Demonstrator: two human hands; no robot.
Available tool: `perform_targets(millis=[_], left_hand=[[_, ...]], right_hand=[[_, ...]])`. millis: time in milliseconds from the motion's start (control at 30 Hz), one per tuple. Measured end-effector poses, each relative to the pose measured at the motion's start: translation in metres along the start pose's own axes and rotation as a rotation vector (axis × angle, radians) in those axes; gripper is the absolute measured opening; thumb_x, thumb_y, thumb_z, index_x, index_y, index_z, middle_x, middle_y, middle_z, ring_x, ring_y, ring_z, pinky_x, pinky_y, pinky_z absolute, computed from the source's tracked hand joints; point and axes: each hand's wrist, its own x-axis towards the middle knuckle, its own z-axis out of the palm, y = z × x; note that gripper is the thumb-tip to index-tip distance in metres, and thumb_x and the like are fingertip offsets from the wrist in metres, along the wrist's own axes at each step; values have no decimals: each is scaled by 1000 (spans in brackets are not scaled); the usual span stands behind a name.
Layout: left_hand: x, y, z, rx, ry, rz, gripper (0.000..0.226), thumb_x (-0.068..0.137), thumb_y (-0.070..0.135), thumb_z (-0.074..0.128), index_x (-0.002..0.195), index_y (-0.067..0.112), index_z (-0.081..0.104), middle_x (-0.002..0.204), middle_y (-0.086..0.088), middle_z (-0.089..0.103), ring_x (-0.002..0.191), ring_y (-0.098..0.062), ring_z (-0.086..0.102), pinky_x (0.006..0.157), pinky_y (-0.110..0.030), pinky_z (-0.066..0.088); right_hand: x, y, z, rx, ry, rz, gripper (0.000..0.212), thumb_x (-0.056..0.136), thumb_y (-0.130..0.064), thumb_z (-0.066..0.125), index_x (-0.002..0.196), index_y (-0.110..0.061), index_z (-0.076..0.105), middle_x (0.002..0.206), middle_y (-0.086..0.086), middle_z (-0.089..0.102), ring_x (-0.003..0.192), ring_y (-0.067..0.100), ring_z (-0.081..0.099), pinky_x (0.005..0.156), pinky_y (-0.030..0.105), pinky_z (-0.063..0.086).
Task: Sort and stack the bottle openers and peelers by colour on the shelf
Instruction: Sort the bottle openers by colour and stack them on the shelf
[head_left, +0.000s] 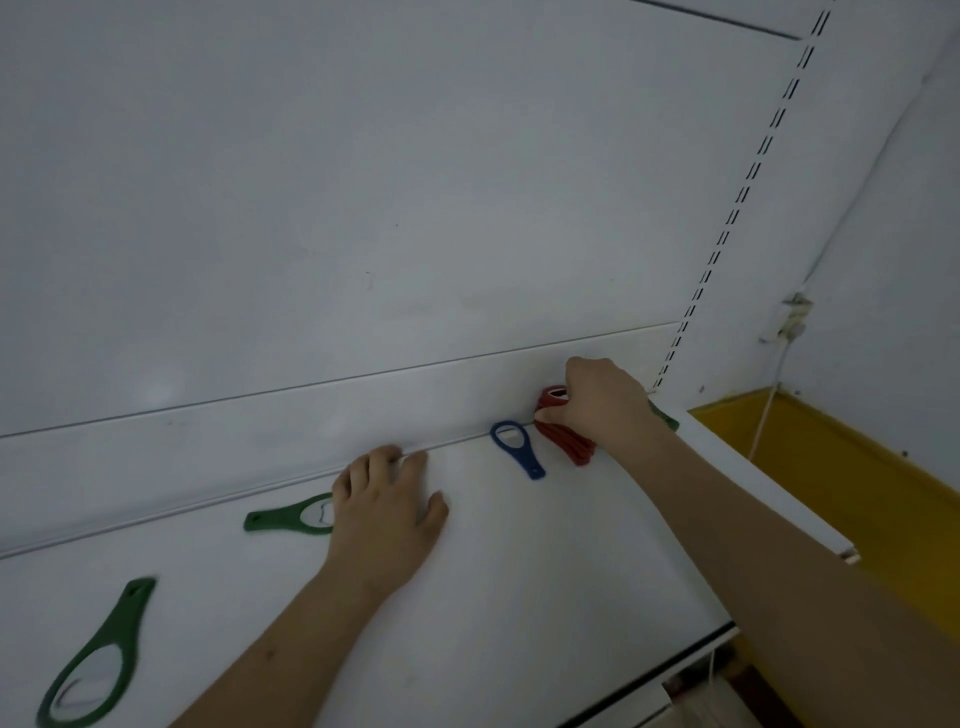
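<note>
On the white shelf (519, 561) my right hand (597, 405) grips a stack of red bottle openers (563, 441) at the back right. A blue bottle opener (517, 448) lies just left of the stack. My left hand (387, 512) rests flat on the shelf with straight fingers, its edge over the head of a green bottle opener (288, 517). A second green bottle opener (96, 657) lies near the front left. Behind my right wrist a bit of another green piece (665, 415) shows, mostly hidden.
A white back panel (363, 208) rises behind the shelf. A slotted upright rail (748, 182) runs up at the right. Past the shelf's right edge (753, 478) lies a yellow surface (841, 467), with a cord hanging from a wall fitting (792, 317).
</note>
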Motion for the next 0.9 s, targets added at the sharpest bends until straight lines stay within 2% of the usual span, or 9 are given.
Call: perform_targets(millis=[100,167,233,300,400,500,700,800,900], left_hand=[[1,0,0,-4,2,1,62,82,56,35,120,19,65,119,-11,60,109,-35,57,92,-49,45],[1,0,0,7,-5,3,61,82,56,35,120,19,66,119,-11,60,108,-35,57,91,-48,45],[1,0,1,21,-5,5,60,81,55,36,118,19,67,117,-11,61,106,-35,58,90,-48,46],[1,1,0,30,-4,2,59,81,55,37,117,19,67,116,-11,61,105,-35,59,89,-48,47],[1,1,0,29,0,9,59,81,55,36,116,19,67,116,-11,61,105,-35,59,89,-48,47],[0,0,0,11,-1,8,62,83,56,34,121,18,65,120,-11,60,110,-35,57,93,-49,45],[0,1,-1,-7,9,3,64,83,57,32,123,18,63,123,-11,58,113,-35,54,95,-49,42],[-1,1,-2,-11,-3,0,65,83,57,30,125,19,62,125,-10,56,115,-34,52,97,-48,41],[-1,2,-4,-18,-13,-6,66,83,58,29,127,20,60,128,-10,55,118,-33,50,100,-48,38]], right_hand=[[4,-2,4,36,-15,21,51,77,-49,76,92,-13,43,101,10,59,83,21,52,61,30,37],[8,-3,6,63,-41,46,50,76,-45,79,93,-12,44,102,10,59,86,22,53,60,30,37],[11,-3,8,82,-59,67,50,74,-41,81,98,-9,49,103,10,59,91,24,56,63,30,40],[14,-2,10,107,-69,74,50,73,-38,82,96,-9,49,101,11,58,87,23,53,64,30,40],[16,-2,12,141,-67,81,46,73,-33,82,91,-10,46,95,9,55,85,22,52,56,29,37],[17,-2,14,151,-60,82,42,76,-29,79,91,-10,45,90,6,51,82,21,51,47,25,28],[18,-4,21,162,-20,102,24,85,-19,65,91,-10,44,75,-1,43,62,10,40,46,26,26],[17,-4,21,156,-14,105,24,85,-19,66,92,-10,44,80,1,48,61,10,40,45,26,27],[16,-3,16,142,-5,96,40,80,-31,75,99,-9,48,90,5,52,75,17,49,48,27,30]])
